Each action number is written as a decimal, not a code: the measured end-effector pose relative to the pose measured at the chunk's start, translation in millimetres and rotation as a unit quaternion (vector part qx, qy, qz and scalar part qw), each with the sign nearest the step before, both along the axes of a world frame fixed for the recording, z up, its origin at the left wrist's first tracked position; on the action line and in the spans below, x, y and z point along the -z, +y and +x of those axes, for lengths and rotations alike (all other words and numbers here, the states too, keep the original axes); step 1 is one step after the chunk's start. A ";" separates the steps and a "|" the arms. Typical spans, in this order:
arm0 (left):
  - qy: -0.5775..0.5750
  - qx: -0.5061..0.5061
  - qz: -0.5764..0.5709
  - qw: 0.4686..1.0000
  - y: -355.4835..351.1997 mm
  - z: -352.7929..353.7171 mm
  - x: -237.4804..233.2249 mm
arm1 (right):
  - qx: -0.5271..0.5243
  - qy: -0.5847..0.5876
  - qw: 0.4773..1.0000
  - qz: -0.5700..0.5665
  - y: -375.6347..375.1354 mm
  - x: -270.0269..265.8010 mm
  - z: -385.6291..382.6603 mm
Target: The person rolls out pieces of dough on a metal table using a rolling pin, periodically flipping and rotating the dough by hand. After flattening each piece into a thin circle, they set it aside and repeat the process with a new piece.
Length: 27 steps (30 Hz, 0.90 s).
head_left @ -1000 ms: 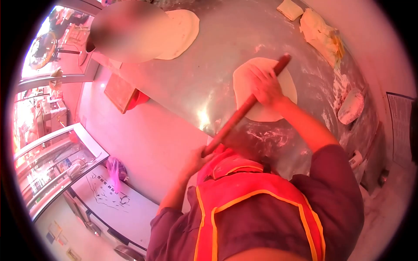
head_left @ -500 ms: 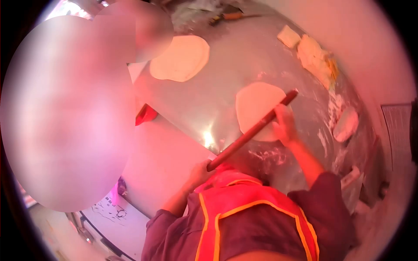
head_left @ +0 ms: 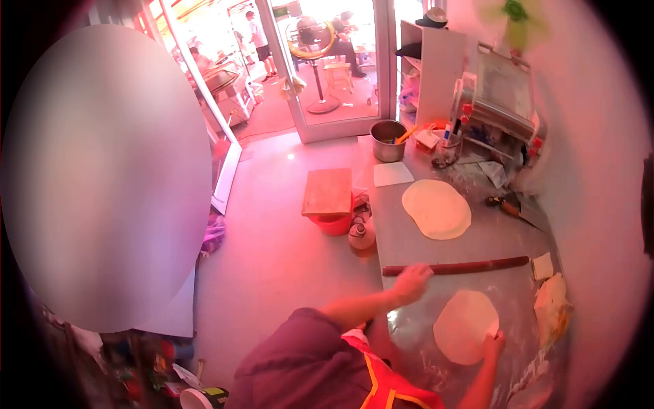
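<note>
A flat round sheet of rolled dough [head_left: 466, 326] lies on the table in front of me. My right hand [head_left: 495, 345] is at its right edge, with fingers closed on the rim. Beyond this sheet, a long dark-red rolling pin [head_left: 480, 266] lies crosswise on the tabletop. My left hand [head_left: 411, 285] is just in front of the pin, near its left end; blur hides whether the fingers touch it. Farther back lies a second dough sheet [head_left: 437, 210].
Dough pieces [head_left: 550, 303] lie along the table's right side, with a scraper [head_left: 518, 209] farther back. A metal pot [head_left: 389, 141] stands at the far end, near a machine [head_left: 504, 88]. On the floor, a board [head_left: 327, 192] covers a red bucket. A fan [head_left: 313, 41] stands by the glass door.
My view has swung up and left, showing the doorway. The rolling pin has gone from across the near dough sheet to beyond it. My right hand has left the pin for the dough's edge.
</note>
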<state>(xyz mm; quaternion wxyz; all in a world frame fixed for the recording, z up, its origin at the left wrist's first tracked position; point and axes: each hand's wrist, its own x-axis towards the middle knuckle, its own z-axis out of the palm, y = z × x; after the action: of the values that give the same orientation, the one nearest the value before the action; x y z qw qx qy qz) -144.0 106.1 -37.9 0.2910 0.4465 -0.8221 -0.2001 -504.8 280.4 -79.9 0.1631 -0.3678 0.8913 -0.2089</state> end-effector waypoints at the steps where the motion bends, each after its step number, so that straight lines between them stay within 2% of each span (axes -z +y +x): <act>1: 0.029 0.022 0.063 0.997 14.1 -10.0 3.1 | -0.031 0.020 0.999 -0.017 -7.7 -4.5 3.5; 3: 0.121 0.097 0.219 0.963 39.5 -32.7 23.2 | -0.088 0.054 0.994 -0.047 -18.7 -70.7 64.9; 4: 0.180 0.136 0.313 0.923 49.4 -45.3 34.6 | -0.141 0.063 0.985 -0.079 -24.3 -138.4 127.6; 6: 0.237 0.183 0.463 0.834 68.7 -60.2 39.6 | -0.236 0.030 0.967 -0.095 -35.6 -167.8 177.6; 7: 0.242 0.195 0.514 0.799 75.6 -65.2 36.3 | -0.278 -0.010 0.957 -0.079 -41.7 -148.8 180.5; 9: 0.207 0.208 0.504 0.813 79.9 -61.7 18.8 | -0.396 -0.006 0.910 -0.121 -46.8 -164.3 224.2; 10: 0.186 0.213 0.484 0.828 78.8 -58.0 4.6 | -0.405 -0.030 0.902 -0.146 -45.5 -168.5 238.0; 12: 0.116 0.208 0.385 0.892 64.5 -42.1 -43.1 | -0.418 -0.078 0.884 -0.196 -45.9 -172.3 255.2; 14: 0.012 0.182 0.248 0.951 40.7 -26.7 -110.2 | -0.369 -0.075 0.902 -0.213 -46.1 -168.3 248.7; 16: -0.148 0.099 0.100 0.979 9.3 -9.5 -177.2 | -0.285 -0.084 0.933 -0.203 -41.8 -162.5 231.2; 17: -0.218 0.062 0.049 0.973 -8.7 -2.4 -204.8 | -0.235 -0.100 0.948 -0.192 -39.3 -159.3 223.3; 18: -0.223 -0.001 -0.017 0.975 -24.7 2.4 -212.1 | -0.201 -0.104 0.957 -0.182 -31.7 -153.3 213.7; 19: -0.304 0.031 -0.094 0.948 -46.4 11.5 -235.1 | -0.170 -0.107 0.963 -0.177 -24.0 -146.8 203.2; 21: -0.436 0.074 -0.274 0.854 -88.7 28.9 -281.0 | -0.123 -0.102 0.972 -0.169 -11.6 -134.3 187.2; 24: -0.427 -0.104 -0.369 0.819 -202.5 40.8 -182.3 | -0.068 -0.091 0.984 -0.140 8.7 -119.5 183.5; 25: -0.315 -0.147 -0.350 0.870 -219.0 27.7 -169.0 | -0.048 -0.091 0.987 -0.125 13.3 -113.1 181.9; 26: -0.157 -0.089 -0.324 0.929 -292.8 42.0 -84.5 | -0.027 -0.090 0.989 -0.113 17.8 -105.5 178.8; 27: 0.003 -0.013 -0.296 0.955 -365.5 55.7 -0.8 | -0.013 -0.072 0.992 -0.101 25.2 -92.1 177.2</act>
<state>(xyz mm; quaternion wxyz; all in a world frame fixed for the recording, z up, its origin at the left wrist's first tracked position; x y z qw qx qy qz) -88.4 -259.4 -37.2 0.4154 0.3506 -0.8376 0.0549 -327.5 305.6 12.2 0.1918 -0.3779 0.8465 -0.3221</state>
